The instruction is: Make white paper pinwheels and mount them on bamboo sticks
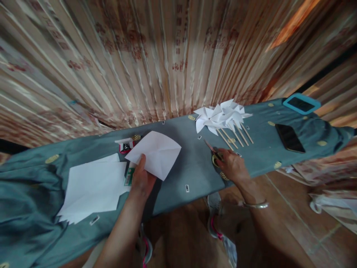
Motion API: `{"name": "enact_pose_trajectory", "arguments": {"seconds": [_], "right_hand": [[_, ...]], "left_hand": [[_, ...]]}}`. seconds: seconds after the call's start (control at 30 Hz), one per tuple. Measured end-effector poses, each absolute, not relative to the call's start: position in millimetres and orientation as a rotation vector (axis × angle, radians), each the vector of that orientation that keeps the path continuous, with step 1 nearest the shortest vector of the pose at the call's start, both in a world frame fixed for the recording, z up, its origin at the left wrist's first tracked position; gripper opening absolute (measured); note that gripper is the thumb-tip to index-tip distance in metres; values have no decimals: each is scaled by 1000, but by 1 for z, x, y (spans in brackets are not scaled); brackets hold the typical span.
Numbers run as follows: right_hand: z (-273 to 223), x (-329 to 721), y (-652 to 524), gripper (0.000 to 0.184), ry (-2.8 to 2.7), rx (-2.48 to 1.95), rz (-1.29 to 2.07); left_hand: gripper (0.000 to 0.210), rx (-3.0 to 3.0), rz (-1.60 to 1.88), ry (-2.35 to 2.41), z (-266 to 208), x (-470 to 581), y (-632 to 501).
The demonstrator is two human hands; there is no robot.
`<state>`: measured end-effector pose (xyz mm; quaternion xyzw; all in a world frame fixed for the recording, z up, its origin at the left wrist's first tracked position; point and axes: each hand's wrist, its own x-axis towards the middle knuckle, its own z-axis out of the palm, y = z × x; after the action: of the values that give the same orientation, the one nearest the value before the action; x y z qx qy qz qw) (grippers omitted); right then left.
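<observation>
My left hand (143, 178) pinches a creased square of white paper (158, 154) by its near left edge, thumb on top and fingers beneath. The sheet is raised over the cloth, with fold lines crossing at its middle. On the right, my right hand (231, 163) is closed on a pair of scissors (214, 153), the blades pointing up and left. Beyond the scissors lie several white paper pinwheels (223, 115) on thin wooden sticks (237, 137). A stack of white paper (93, 186) rests left of my left hand, and a green and white box (129, 175) is partly hidden beside it.
A small red box with dark contents (126, 147) sits behind the stack. A black phone (290, 138) and a blue-framed device (302, 103) lie at the right end of the narrow cloth-covered table (173, 193). Stacked corrugated sheets (156, 74) rise behind it.
</observation>
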<state>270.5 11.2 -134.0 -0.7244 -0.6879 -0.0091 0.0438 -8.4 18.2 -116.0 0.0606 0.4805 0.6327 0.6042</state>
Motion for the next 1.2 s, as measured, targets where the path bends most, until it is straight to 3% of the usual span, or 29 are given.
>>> {"name": "enact_pose_trajectory", "arguments": {"seconds": [0.17,0.27,0.5,0.67,1.0,1.2], "right_hand": [[-130,272,4,26,-2181,-2305,-48],[-130,275,6,26,-2099,-2301,108],[-124,228,5,43,-1081,-1413,1502],[-116,166,-16,38,-556,-893,2001],[-116,147,5,24,-354,-762,1861],[-104,154,25,42,-422,-808,1640]], "left_hand": [[28,58,1531,1059,-109,-16,19],[27,28,1565,1025,-105,-19,17],[31,-24,1657,909,-95,-24,14],[32,-41,1760,823,-86,-30,15],[31,-60,1591,837,-75,-20,-4],[29,-22,1512,891,-81,-19,-10]]}}
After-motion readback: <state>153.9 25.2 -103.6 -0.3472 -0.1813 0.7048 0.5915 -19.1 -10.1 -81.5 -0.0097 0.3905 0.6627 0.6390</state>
